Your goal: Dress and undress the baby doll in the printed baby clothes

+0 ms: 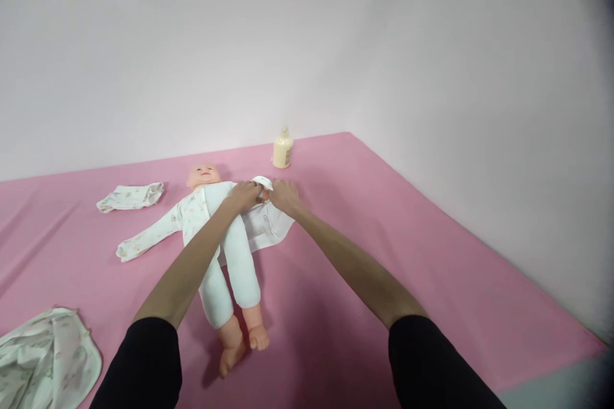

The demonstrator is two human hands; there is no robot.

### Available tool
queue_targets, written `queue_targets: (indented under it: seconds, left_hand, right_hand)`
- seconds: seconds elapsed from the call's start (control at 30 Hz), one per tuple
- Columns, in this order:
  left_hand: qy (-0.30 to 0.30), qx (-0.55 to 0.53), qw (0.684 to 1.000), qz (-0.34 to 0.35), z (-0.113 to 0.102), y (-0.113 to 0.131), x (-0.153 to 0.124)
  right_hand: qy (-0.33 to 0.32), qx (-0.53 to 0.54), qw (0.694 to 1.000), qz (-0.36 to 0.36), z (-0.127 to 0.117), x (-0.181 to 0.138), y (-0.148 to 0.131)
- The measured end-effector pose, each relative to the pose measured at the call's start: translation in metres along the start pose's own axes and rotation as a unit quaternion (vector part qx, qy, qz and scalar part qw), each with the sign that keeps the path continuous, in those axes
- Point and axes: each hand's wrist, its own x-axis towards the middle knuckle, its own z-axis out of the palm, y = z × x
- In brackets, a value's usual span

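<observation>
A baby doll lies on its back, its head toward the wall and its bare feet toward me. One sleeve of its white printed baby shirt covers the arm on the left; the shirt's other side is spread flat beside the doll. My left hand is closed around the doll's other arm, near its small hand. Close beside it, my right hand pinches the edge of the white sleeve at the doll's hand. My fingers partly hide the doll's hand and the sleeve opening.
A pale yellow pump bottle stands near the wall behind my hands. Folded white printed clothing lies left of the doll's head, and a printed cloth at the lower left. White walls border the pink mat behind and right.
</observation>
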Motion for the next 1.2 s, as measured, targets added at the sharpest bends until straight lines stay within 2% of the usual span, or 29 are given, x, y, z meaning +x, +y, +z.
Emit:
queue_targets:
  seconds: [0.2,0.47,0.6,0.8,1.2]
  left_hand:
    - [0.002,-0.005,1.000,0.012,-0.001,0.004,-0.005]
    - [-0.031,0.002,0.999,0.024,-0.012,0.002,-0.010]
    - [-0.019,0.020,1.000,0.003,-0.011,0.008,-0.014]
    - [0.021,0.041,0.997,-0.064,-0.009,0.023,-0.023]
    - [0.040,0.020,0.992,-0.115,-0.004,0.019,-0.013]
  right_hand:
    - [0.006,0.006,1.000,-0.008,0.003,0.003,0.000]
    - [0.009,0.004,1.000,-0.007,0.004,0.005,-0.001]
    - [0.009,0.008,1.000,-0.010,0.004,0.005,0.000]
    - [0.020,0.022,0.999,-0.015,0.007,0.006,0.001]
    - [0.048,0.137,0.985,-0.096,0.017,-0.003,-0.013]
